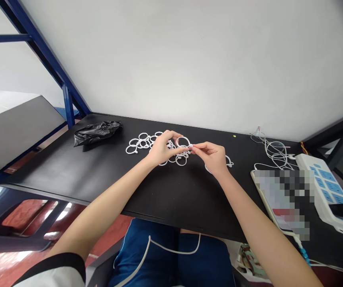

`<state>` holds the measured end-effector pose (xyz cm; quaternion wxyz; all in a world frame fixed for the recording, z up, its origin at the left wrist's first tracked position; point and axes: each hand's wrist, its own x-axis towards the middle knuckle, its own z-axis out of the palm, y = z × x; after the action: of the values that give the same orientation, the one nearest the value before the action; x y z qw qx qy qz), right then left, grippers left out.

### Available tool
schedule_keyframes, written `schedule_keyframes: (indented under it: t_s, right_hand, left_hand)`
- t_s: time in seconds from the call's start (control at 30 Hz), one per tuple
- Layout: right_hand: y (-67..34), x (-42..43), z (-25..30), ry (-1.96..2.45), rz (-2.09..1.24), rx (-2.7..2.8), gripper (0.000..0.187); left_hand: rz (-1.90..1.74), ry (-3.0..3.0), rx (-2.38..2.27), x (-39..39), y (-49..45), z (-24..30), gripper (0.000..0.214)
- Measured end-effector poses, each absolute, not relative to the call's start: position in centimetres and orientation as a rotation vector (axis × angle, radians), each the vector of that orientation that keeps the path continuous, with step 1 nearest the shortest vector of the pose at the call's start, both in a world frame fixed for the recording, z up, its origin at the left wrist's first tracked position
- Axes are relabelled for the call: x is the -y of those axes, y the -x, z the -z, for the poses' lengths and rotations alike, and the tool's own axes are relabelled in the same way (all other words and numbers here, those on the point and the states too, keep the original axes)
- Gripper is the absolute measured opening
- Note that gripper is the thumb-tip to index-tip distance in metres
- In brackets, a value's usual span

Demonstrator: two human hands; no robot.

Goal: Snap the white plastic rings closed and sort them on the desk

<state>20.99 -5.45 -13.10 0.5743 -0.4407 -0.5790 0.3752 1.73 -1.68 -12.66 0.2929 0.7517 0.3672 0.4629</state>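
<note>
Above the black table, a white ring (183, 138) with a small knob is held between both hands. My left hand (161, 149) pinches the ring at its left side and lower edge with thumb and fingers. My right hand (211, 155) pinches the small knob at the ring's lower right, so the fingertips of both hands nearly meet there. Several more white rings (132, 149) with knobs lie in a loose pile behind and under my left hand, partly hidden by it. Beyond my right hand other white rings (228, 161) lie partly covered by it.
A crumpled black plastic bag (98, 133) lies at the table's left. To the right are a tangled white cable (275, 155), a phone (279, 199) with a blurred screen, and a white power strip (328, 187) with blue sockets. A pale wall (189, 67) rises behind the black table (165, 199).
</note>
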Motion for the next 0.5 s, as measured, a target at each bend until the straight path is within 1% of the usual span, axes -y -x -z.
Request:
schedule_keyframes:
  t_s: [0.17,0.5]
  right_hand:
    - [-21.01,5.39,13.32,1.045,-0.865,1.364,0.024]
    - [-20.94,5.26,13.82,1.049,-0.852,1.354,0.022]
  left_hand:
    - [-1.289,-2.042,-0.997,1.87,-1.95,12.84,0.036]
    - [-1.277,-2.044,-1.025,1.65,-1.97,13.43,0.039]
